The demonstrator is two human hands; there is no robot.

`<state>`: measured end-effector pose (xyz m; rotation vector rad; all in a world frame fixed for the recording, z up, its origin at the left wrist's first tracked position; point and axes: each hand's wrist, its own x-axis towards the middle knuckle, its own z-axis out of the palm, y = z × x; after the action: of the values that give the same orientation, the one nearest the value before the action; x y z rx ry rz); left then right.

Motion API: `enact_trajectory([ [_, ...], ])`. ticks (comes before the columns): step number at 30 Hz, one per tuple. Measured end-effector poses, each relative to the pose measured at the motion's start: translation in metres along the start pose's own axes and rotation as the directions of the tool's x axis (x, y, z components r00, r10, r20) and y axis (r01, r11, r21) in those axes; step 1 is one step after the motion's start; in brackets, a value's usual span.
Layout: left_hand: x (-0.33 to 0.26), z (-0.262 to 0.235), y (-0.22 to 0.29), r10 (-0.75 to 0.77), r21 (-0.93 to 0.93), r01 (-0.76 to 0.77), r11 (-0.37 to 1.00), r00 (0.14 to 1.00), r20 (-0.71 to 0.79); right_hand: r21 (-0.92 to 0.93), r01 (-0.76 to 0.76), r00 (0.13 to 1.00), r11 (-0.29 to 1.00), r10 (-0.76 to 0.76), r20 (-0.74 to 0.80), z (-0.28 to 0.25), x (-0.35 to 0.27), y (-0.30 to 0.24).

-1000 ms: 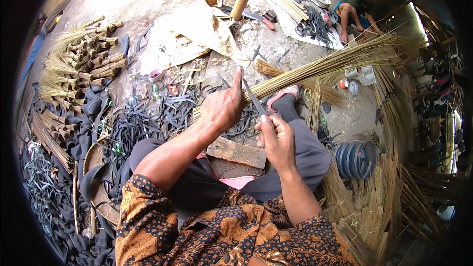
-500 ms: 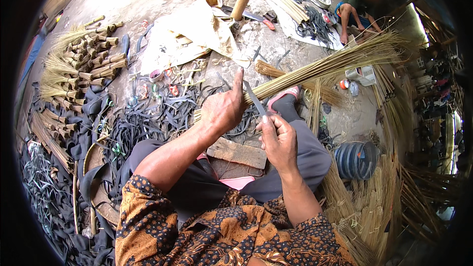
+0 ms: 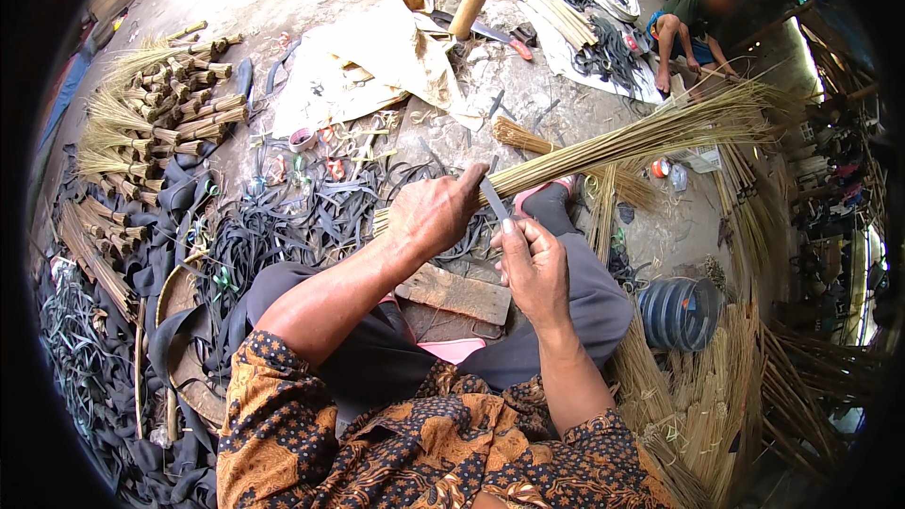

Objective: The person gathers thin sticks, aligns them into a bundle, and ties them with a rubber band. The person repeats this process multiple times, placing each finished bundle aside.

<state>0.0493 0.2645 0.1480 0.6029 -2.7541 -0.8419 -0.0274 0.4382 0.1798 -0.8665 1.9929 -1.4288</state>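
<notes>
A long bundle of thin sticks (image 3: 603, 143) slants across in front of me, its fanned tips at the upper right. My left hand (image 3: 429, 212) is closed around its thicker end, the thumb pressed against the top near a grey rubber strip (image 3: 493, 199). That strip lies across the bundle, a short end poking out above the thumb. Its lower end is pinched between the thumb and fingers of my right hand (image 3: 533, 259), just below the bundle. Part of the bundle's butt end is hidden behind my left hand.
Loose dark rubber strips (image 3: 273, 231) litter the floor at the left, below stacked stick bundles (image 3: 179, 113). A wooden block (image 3: 454, 294) lies between my legs. A clear blue plastic container (image 3: 679, 314) is at my right. A knife (image 3: 504, 38) lies ahead; another person (image 3: 693, 33) sits far right.
My left thumb, raised upright before, has come down onto the bundle beside the rubber strip. My right hand keeps its pinch in nearly the same place.
</notes>
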Motion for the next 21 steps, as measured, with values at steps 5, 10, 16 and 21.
enact_trajectory([
  [5,0.0,-0.011,-0.002,-0.052,-0.057,0.056,0.997,0.996,0.07,-0.044,0.011,0.998,0.999,-0.008,0.061,-0.013,-0.017,0.017],
  [10,-0.009,-0.018,0.006,0.078,-0.452,0.041,0.891,0.967,0.242,-0.451,0.131,0.991,0.883,-0.112,0.069,-0.038,-0.016,0.053],
  [16,-0.017,-0.013,0.022,0.493,-0.724,0.43,0.54,0.535,0.686,-0.518,0.635,0.767,0.573,-0.549,0.333,-0.06,0.022,0.071],
  [21,-0.018,-0.009,0.02,0.508,-0.726,0.489,0.484,0.519,0.688,-0.465,0.566,0.824,0.681,-0.48,0.301,-0.053,0.019,0.035],
])
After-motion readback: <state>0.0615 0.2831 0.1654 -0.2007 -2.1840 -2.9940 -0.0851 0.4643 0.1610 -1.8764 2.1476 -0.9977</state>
